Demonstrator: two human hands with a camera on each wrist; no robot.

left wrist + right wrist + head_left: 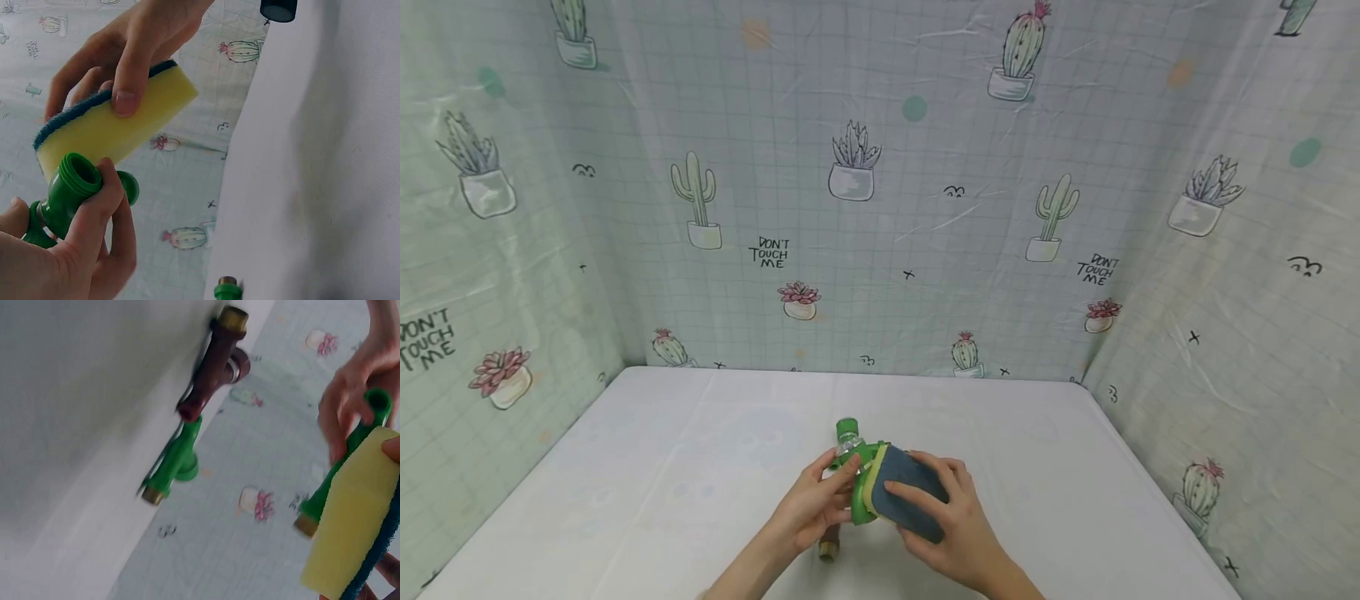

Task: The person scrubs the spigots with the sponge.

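Note:
My left hand [811, 508] grips a green pipe fitting [65, 200] with a threaded open mouth, a side branch and, in the right wrist view, a brass end [306, 525]. My right hand [958, 521] holds a sponge [119, 122], yellow foam with a dark blue scouring side, thumb on one face and fingers on the other. In the left wrist view the sponge's yellow foam is right at the fitting, just behind the mouth. From the head, the blue side faces up and the sponge hides part of the fitting.
On the white table [1037, 467], a brown fitting with a brass end [212, 375] and another green fitting [175, 464] lie end to end. A dark cylinder end [278, 9] shows at the top of the left wrist view. Cactus-print sheets [880, 225] surround the table.

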